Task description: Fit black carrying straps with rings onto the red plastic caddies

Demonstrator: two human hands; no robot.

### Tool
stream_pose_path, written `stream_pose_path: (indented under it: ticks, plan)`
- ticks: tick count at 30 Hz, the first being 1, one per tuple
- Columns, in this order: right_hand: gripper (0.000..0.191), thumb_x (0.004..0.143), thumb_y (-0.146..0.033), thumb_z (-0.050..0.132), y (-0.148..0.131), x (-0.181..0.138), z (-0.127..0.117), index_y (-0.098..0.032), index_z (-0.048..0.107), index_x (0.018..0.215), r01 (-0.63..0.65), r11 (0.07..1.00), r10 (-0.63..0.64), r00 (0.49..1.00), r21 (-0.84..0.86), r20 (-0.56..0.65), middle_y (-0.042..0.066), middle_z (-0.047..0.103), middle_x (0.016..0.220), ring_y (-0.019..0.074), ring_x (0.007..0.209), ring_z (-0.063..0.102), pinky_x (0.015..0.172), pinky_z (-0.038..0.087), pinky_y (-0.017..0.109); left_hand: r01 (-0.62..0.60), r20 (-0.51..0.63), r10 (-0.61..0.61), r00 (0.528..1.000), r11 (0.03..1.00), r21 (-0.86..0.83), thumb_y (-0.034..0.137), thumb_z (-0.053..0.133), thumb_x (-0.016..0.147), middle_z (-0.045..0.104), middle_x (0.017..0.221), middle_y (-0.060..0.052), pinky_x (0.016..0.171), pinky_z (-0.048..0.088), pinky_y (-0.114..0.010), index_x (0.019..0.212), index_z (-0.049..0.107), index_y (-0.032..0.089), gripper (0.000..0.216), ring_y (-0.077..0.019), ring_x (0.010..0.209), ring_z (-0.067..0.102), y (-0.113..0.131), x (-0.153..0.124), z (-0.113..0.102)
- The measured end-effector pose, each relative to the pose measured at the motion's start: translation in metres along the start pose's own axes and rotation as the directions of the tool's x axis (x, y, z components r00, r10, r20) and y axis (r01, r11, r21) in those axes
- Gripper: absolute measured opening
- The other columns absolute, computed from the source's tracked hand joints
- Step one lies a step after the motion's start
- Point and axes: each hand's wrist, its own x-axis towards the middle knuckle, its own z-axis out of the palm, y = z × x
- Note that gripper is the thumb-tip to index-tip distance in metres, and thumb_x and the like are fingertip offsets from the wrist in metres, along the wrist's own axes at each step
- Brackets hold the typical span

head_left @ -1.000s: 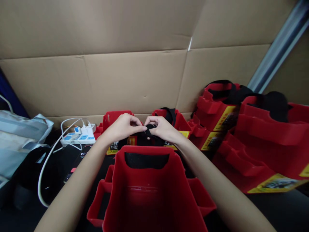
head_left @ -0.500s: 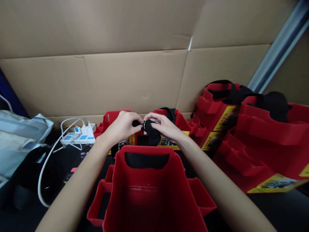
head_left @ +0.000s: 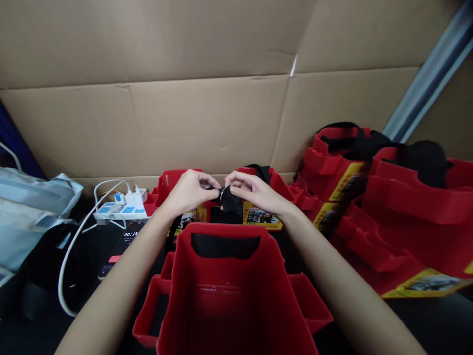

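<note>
Both my hands meet above the far rim of a red plastic bin [head_left: 225, 291]. Between them is a black strap [head_left: 232, 204] with a thin metal ring or buckle [head_left: 222, 194] on it. My left hand [head_left: 192, 191] pinches the strap just left of the metal piece. My right hand [head_left: 254, 191] grips it between thumb and fingers on the right side, and a short black length hangs down below. The bin stands upright in front of me with its inside facing me; side pockets stick out left and right, and black material shows through its slot.
Stacked red bins with black straps [head_left: 402, 197] stand at the right, and more red bins [head_left: 275, 185] sit behind my hands. At the left are a power strip [head_left: 125, 212] with white cables, a phone [head_left: 121, 246] and a pale bag [head_left: 33, 212]. Cardboard [head_left: 207, 128] walls the back.
My right hand has shifted slightly along the strap, its fingers now higher at the metal piece. The hanging black part looks flatter and narrower. My left hand stays nearly in place.
</note>
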Motion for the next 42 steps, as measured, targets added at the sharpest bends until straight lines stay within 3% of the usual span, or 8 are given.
stream_pose_path:
  ticks: [4, 9, 16, 21, 27, 33, 37, 42]
  plan:
    - [0.016, 0.08, -0.032, 0.053, -0.003, -0.001, 0.003, -0.018, 0.047, 0.085, -0.062, 0.997, 0.062, 0.998, 0.044, 0.005, 0.001, 0.057, 0.076, 0.0118, 0.066, 0.059, 0.065, 0.046, 0.026, -0.164, 0.112, 0.153, 0.982, 0.982, 0.098, 0.022, 0.063, 0.064, 0.067, 0.084, -0.005, 0.069, 0.045, -0.027, 0.085, 0.063, 0.014, 0.022, -0.0144, 0.074, 0.059, 0.0, -0.002, -0.003]
    - [0.009, 0.076, -0.022, 0.054, -0.007, -0.002, 0.001, -0.017, 0.052, 0.082, -0.089, 0.995, 0.086, 0.994, -0.043, -0.062, 0.0, 0.059, 0.071, 0.0116, 0.065, 0.058, 0.062, 0.044, 0.025, -0.323, 0.069, 0.317, 0.946, 0.903, 0.282, 0.021, 0.058, 0.071, 0.067, 0.078, -0.003, 0.066, 0.042, -0.024, 0.081, 0.064, 0.016, 0.013, -0.0126, 0.069, 0.058, 0.007, -0.005, -0.001]
    - [0.009, 0.069, -0.012, 0.047, -0.002, 0.002, 0.002, -0.016, 0.051, 0.075, -0.016, 0.99, -0.004, 0.99, -0.137, -0.143, -0.001, 0.051, 0.068, 0.0094, 0.062, 0.049, 0.057, 0.038, 0.022, -0.289, -0.044, 0.34, 0.939, 0.854, 0.432, 0.015, 0.053, 0.069, 0.064, 0.063, 0.0, 0.055, 0.039, -0.021, 0.072, 0.065, 0.016, 0.012, -0.0097, 0.054, 0.051, 0.01, -0.005, 0.01]
    - [0.01, 0.068, -0.008, 0.041, -0.002, 0.002, 0.008, -0.018, 0.041, 0.068, -0.02, 0.976, -0.01, 0.991, -0.219, -0.135, -0.005, 0.035, 0.061, 0.0051, 0.05, 0.03, 0.046, 0.022, 0.02, -0.134, -0.139, 0.147, 0.979, 0.986, 0.102, 0.017, 0.057, 0.065, 0.065, 0.068, -0.003, 0.062, 0.045, -0.023, 0.072, 0.064, 0.013, 0.01, -0.0121, 0.061, 0.057, 0.003, -0.001, 0.012]
    - [0.007, 0.071, -0.012, 0.043, -0.002, 0.002, 0.008, -0.018, 0.041, 0.073, -0.014, 0.985, -0.006, 0.993, -0.174, -0.117, -0.005, 0.037, 0.064, 0.0056, 0.052, 0.032, 0.048, 0.024, 0.02, -0.007, -0.005, 0.006, 1.0, 0.988, -0.157, 0.019, 0.058, 0.068, 0.064, 0.074, -0.004, 0.068, 0.048, -0.027, 0.078, 0.06, 0.011, 0.013, -0.0128, 0.067, 0.06, -0.012, 0.004, 0.005]
    - [0.012, 0.068, -0.012, 0.05, 0.005, 0.005, 0.007, -0.018, 0.042, 0.074, -0.041, 0.992, 0.027, 0.993, -0.116, -0.118, -0.005, 0.044, 0.065, 0.0076, 0.059, 0.041, 0.056, 0.032, 0.021, -0.432, 0.152, 0.407, 0.9, 0.879, 0.203, 0.019, 0.06, 0.072, 0.06, 0.102, -0.005, 0.086, 0.042, -0.03, 0.094, 0.06, 0.02, 0.021, -0.0157, 0.093, 0.056, -0.003, -0.003, -0.005]
    - [0.009, 0.074, -0.021, 0.051, -0.001, 0.003, 0.007, -0.018, 0.043, 0.077, -0.039, 0.999, 0.038, 0.994, -0.005, -0.101, -0.002, 0.049, 0.07, 0.0091, 0.063, 0.046, 0.061, 0.036, 0.023, -0.513, 0.095, 0.506, 0.857, 0.828, 0.226, 0.019, 0.052, 0.078, 0.06, 0.097, -0.006, 0.084, 0.043, -0.028, 0.083, 0.062, 0.018, 0.011, -0.0148, 0.09, 0.056, 0.002, -0.006, -0.004]
    - [0.011, 0.075, -0.022, 0.055, -0.016, -0.002, 0.003, -0.018, 0.045, 0.076, 0.023, 0.998, -0.016, 0.993, 0.065, -0.114, -0.002, 0.048, 0.072, 0.0088, 0.067, 0.046, 0.063, 0.037, 0.023, -0.192, -0.22, 0.15, 0.964, 0.964, -0.186, 0.022, 0.058, 0.07, 0.059, 0.071, 0.0, 0.066, 0.046, -0.023, 0.072, 0.056, 0.015, 0.008, -0.0111, 0.066, 0.056, -0.003, 0.0, -0.001]
